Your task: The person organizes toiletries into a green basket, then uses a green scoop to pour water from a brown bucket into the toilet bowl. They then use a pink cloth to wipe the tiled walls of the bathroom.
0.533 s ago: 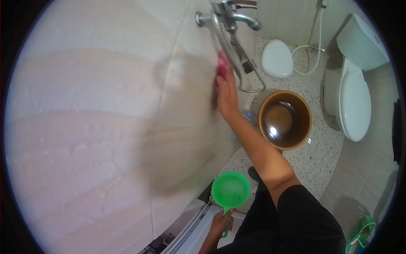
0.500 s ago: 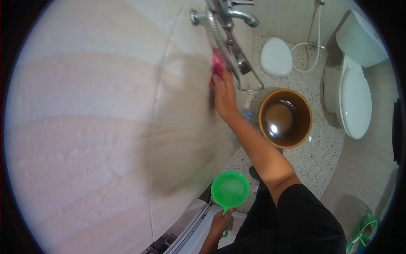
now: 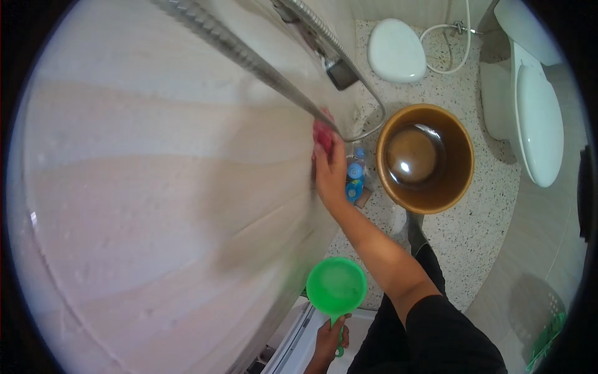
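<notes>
My right hand (image 3: 329, 169) is closed round a crumpled pink-red sponge or cloth (image 3: 323, 132) and presses it against the pale tiled wall (image 3: 156, 206). The fingers' far side is hidden, so I cannot tell which of the two it is. Low in the picture, my left hand (image 3: 330, 338) grips the handle of a green water dipper (image 3: 337, 285). Cloudy, whitish liquid lies in the dipper's bowl. A metal shower hose (image 3: 268, 75) loops in front of the wall and passes close to the sponge or cloth.
A brown tub (image 3: 425, 202) holding some water stands on the speckled floor. Blue-capped bottles (image 3: 355, 171) stand by the wall's foot. A white stool (image 3: 397, 51) and a toilet (image 3: 539, 124) are farther off. Below my left hand is a white surface (image 3: 361, 324).
My right hand has moved down the wall with the sponge or cloth. My view has shifted, so the tap has left the picture and the hose looms larger. The dipper stays in my left hand.
</notes>
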Available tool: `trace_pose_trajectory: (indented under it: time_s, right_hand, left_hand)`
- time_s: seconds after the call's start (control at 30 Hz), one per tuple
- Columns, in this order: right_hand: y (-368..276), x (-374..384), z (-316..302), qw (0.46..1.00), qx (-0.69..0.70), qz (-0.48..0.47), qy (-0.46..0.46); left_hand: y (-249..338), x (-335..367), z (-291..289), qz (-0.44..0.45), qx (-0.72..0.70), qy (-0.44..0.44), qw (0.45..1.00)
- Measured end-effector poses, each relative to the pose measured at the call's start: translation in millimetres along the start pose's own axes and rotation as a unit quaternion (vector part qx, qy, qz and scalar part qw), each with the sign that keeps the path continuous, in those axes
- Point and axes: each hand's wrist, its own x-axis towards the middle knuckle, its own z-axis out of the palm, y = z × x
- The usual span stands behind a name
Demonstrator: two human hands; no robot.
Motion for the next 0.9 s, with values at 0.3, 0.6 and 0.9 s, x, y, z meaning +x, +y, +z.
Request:
trace_pose_trajectory:
  time_s: [0.3, 0.6, 0.9]
  right_hand:
    - [134.5, 128.8, -63.4, 0.98, -0.089, 0.167, 0.068]
    - [26.2, -37.2, -28.4, 0.986, -0.05, -0.088, -0.131]
    - [145.8, 39.5, -72.5, 0.983, -0.123, 0.127, 0.058]
  left_hand:
    - [-0.7, 26.7, 1.7, -0.017, 0.007, -0.005, 1.0]
    - [2.4, 32.9, -2.7, -0.015, -0.008, 0.003, 1.0]
    - [0.1, 39.3, 0.9, 0.015, 0.002, -0.009, 1.0]
